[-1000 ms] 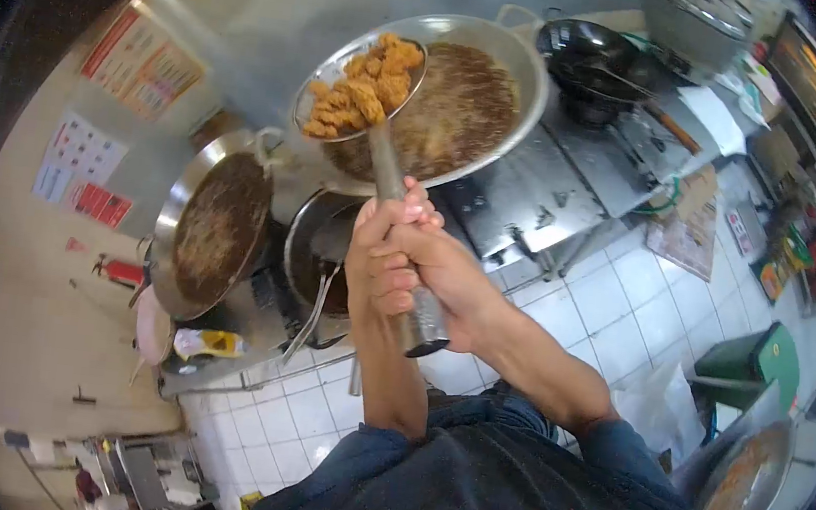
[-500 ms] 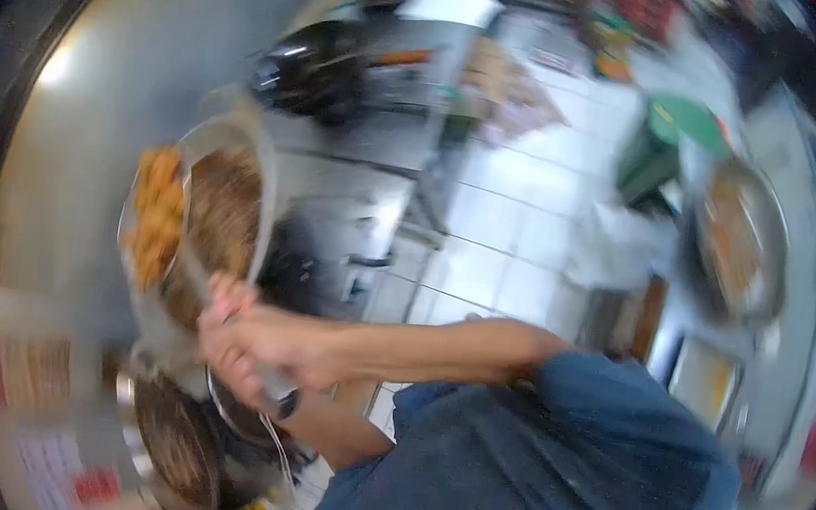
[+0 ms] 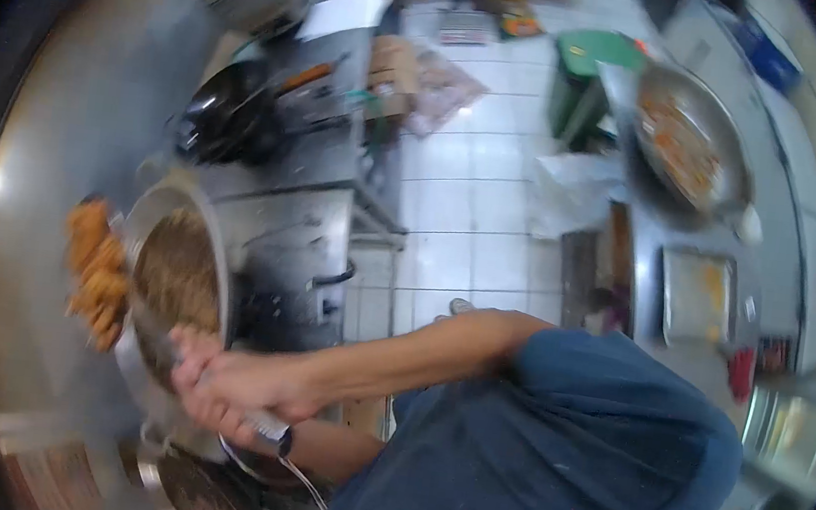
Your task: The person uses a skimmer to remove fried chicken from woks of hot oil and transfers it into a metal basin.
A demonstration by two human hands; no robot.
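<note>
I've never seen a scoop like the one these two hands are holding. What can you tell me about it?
The scoop has a long, grey handle that looks metal, with a dark end. Both hands clasp it near that end. From there, it slants across the view of the large pan of brown liquid. Its far end carries golden-brown, craggy fried pieces, seen beyond the pan's rim. They and the blur hide most of its head.
</note>
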